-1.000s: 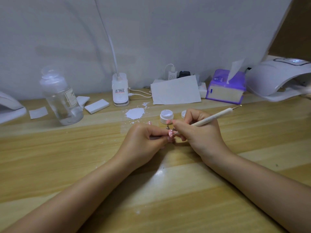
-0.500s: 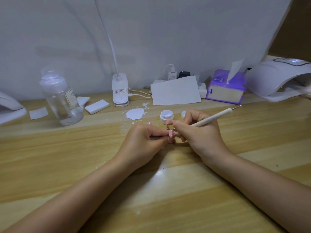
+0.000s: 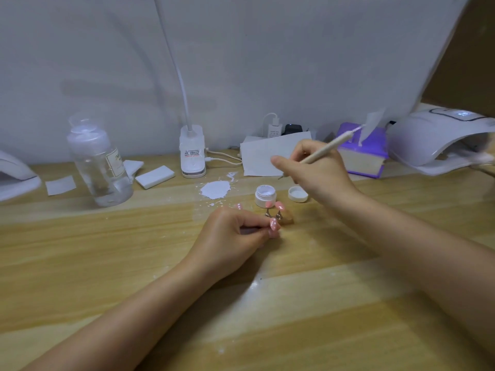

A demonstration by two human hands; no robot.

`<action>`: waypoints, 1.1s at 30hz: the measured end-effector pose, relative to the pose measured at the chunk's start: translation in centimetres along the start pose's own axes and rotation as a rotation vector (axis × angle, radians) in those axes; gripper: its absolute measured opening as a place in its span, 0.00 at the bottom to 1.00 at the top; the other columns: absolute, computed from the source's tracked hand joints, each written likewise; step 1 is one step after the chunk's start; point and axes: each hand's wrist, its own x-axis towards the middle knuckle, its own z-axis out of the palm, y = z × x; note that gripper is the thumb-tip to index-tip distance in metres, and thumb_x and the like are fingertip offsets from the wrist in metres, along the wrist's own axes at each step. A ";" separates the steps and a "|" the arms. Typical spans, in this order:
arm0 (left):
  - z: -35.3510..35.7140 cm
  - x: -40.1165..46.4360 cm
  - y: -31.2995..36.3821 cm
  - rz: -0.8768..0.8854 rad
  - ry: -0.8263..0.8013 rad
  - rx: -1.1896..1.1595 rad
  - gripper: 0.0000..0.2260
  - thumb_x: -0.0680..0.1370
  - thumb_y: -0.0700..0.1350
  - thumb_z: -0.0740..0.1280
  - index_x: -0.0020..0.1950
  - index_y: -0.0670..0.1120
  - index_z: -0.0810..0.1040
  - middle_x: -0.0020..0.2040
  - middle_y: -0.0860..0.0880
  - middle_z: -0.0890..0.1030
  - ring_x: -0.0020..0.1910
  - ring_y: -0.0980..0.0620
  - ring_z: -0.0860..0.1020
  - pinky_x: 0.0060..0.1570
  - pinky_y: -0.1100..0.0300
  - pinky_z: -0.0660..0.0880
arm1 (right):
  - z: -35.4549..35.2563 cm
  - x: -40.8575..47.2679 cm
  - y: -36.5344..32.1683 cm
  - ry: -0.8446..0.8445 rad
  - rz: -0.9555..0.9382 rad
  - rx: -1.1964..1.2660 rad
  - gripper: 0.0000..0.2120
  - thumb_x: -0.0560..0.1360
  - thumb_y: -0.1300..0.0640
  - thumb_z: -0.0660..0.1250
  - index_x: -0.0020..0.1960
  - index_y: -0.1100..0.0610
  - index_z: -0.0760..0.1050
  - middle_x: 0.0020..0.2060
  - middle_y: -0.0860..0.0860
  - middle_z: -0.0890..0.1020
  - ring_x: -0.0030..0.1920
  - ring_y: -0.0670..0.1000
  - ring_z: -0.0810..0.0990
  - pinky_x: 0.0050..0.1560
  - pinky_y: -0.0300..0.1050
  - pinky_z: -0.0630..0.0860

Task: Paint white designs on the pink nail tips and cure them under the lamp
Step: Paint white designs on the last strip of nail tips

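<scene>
Pale wood surface [image 3: 80,250] runs up to a white wall, with bits of white powder scattered near its middle. The left hand [image 3: 227,239] rests low on it, fingers [image 3: 254,226] curled and pinching a pink nail tip [image 3: 273,224] dotted white. Just beyond stand more pink nail tips [image 3: 280,205] on small metal stands, touching nothing else. The right hand [image 3: 316,170] is raised above the surface, fingers gripping a dotting pen [image 3: 329,148] that slants up to the right, its point down near a sheet of paper [image 3: 262,156]. An open white paint jar [image 3: 265,195] sits between the hands, its lid [image 3: 297,193] just beside it. The curing lamp [image 3: 434,140] stands at the far right, next to a purple tissue box [image 3: 367,159]. A clear bottle [image 3: 99,162] stands at the left.
</scene>
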 end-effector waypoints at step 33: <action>-0.1 0.0 -0.2 0.065 0.004 0.044 0.06 0.71 0.38 0.71 0.46 0.44 0.84 0.41 0.62 0.81 0.34 0.75 0.73 0.39 0.76 0.68 | 0.0 -5.6 -1.1 -0.045 0.111 0.567 0.15 0.62 0.48 0.71 0.26 0.55 0.69 0.18 0.49 0.73 0.20 0.44 0.74 0.24 0.33 0.71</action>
